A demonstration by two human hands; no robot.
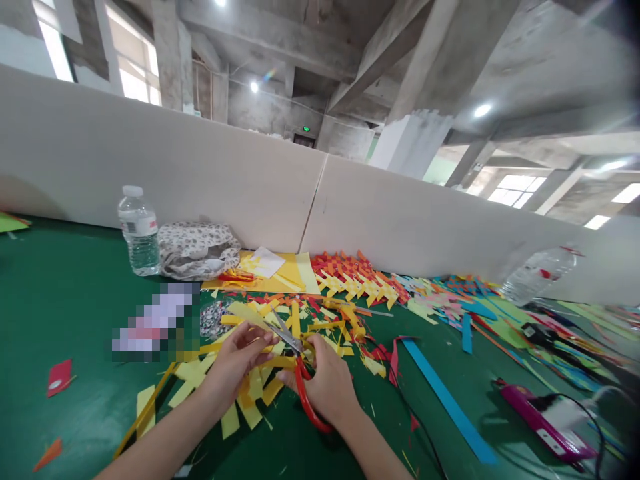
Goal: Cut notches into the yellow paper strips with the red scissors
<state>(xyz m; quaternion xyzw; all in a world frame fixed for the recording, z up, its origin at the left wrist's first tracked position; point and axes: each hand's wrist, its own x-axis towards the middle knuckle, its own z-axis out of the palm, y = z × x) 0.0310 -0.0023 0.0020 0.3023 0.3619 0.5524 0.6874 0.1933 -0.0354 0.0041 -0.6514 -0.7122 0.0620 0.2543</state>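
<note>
My right hand (330, 383) is closed round the red handles of a pair of scissors (303, 383). The metal blades stand apart, pointing up and to the left toward my left hand (240, 357). The fingers of that hand pinch a yellow paper strip (283, 362) right beside the blades. Whether the blades touch the strip I cannot tell. Beneath and around both hands lie many loose yellow paper pieces (247, 403). Just behind my left hand is a pile of small round black-and-white pieces (214, 319).
Woven red and yellow paper shapes (357, 277) lie against a white partition (225, 173). A water bottle (140, 233) and a patterned cloth bundle (197, 250) stand back left. At right are a blue strip (445, 400), a purple power strip (545, 423) with cables, and another bottle (540, 273).
</note>
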